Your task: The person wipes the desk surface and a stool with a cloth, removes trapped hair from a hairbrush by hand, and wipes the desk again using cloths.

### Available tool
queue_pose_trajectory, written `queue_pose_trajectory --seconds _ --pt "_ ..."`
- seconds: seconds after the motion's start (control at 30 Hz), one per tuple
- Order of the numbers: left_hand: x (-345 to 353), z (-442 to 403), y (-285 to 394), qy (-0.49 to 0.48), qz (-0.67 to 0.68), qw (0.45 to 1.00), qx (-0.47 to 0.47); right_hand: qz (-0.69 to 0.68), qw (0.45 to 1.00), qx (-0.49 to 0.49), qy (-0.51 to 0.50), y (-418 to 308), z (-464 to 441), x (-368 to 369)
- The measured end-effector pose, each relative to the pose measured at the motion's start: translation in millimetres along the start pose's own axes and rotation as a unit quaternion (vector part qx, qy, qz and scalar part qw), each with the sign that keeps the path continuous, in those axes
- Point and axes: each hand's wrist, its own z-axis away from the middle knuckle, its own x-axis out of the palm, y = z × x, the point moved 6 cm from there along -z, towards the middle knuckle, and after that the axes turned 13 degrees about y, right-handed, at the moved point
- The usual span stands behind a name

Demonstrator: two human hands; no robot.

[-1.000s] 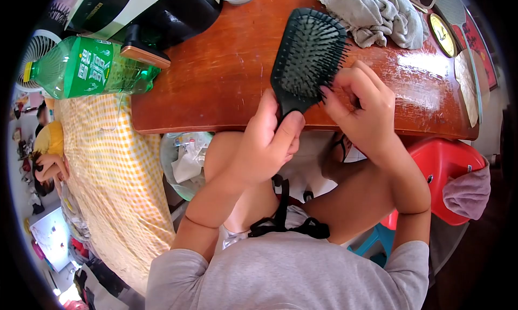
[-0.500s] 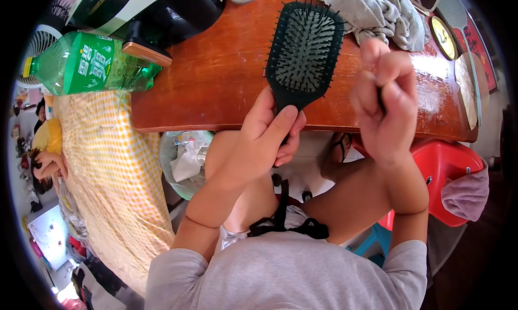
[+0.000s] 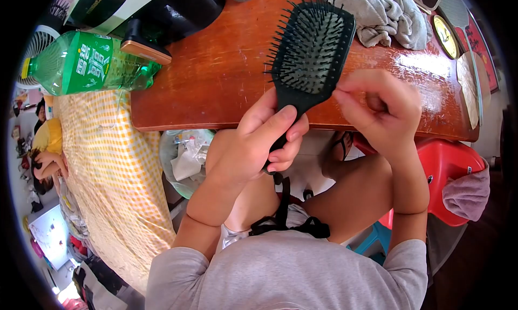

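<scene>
A dark paddle hairbrush (image 3: 312,53) is held up over the front edge of the wooden table (image 3: 216,78), bristles facing me and its head tilted a little to the right. My left hand (image 3: 267,132) is wrapped round its handle, the thumb lying along the front. At the right side of the brush head, my right hand (image 3: 386,107) has thumb and index finger pinched together at the lower corner. Whatever may be between those fingertips is too small to make out. Grey matter shows among the bristles.
A green plastic bottle (image 3: 91,64) lies on its side at the left, near a black appliance (image 3: 183,13). A grey cloth (image 3: 377,15) sits at the back right. Below the table are a bin (image 3: 186,161) and a red stool (image 3: 445,172). Another person (image 3: 48,140) is far left.
My right hand has come left and from a raised, blurred position to the brush's edge, fingers pinched. The brush has turned slightly, its head shifting right, while my left hand keeps its grip.
</scene>
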Motion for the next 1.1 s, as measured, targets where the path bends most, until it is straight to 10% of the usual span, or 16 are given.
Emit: queue_pose_trajectory --seconds 0.37,0.6,0.9,1.1 --pt "-5 -5 -7 0.076 -0.125 0.988 0.053 0.135 0.974 -0.180 -0.005 2 13 27" --pt "-9 -10 -12 0.079 -0.140 0.985 0.061 -0.190 0.950 0.196 0.153 38 10 1" --pt "-14 -8 -8 0.131 -0.286 0.936 0.158 0.073 0.982 -0.174 0.023 -8 -2 10" --pt "-15 -8 -6 0.142 -0.347 0.899 0.227 0.158 0.978 -0.137 0.001 -4 -1 16"
